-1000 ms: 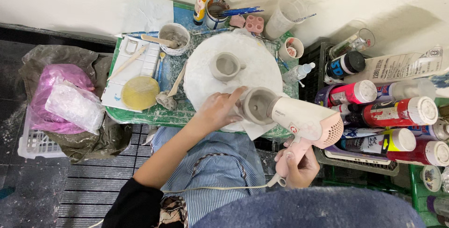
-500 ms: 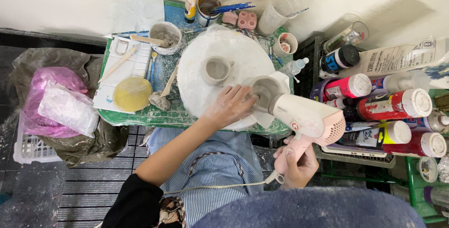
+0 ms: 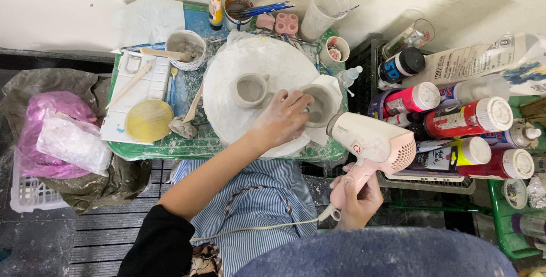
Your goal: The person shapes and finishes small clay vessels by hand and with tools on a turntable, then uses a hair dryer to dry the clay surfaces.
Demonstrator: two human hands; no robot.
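My left hand, dusted with clay, grips the rim of a grey clay cup at the right edge of a round white board. A second clay cup with a handle stands near the board's middle, just left of my fingers. My right hand holds the handle of a white and pink hair dryer. Its nozzle points at the cup in my left hand from close by. A cord trails from the dryer across my lap.
The board lies on a green mat with a yellow disc, wooden tools and a bowl of slip. Several paint bottles crowd the right. Plastic bags and a white basket sit at left. A brush cup stands behind.
My left hand has shifted the clay cup a little away from me, toward the board's right edge. The dryer stays in my right hand, pointed at the cup.
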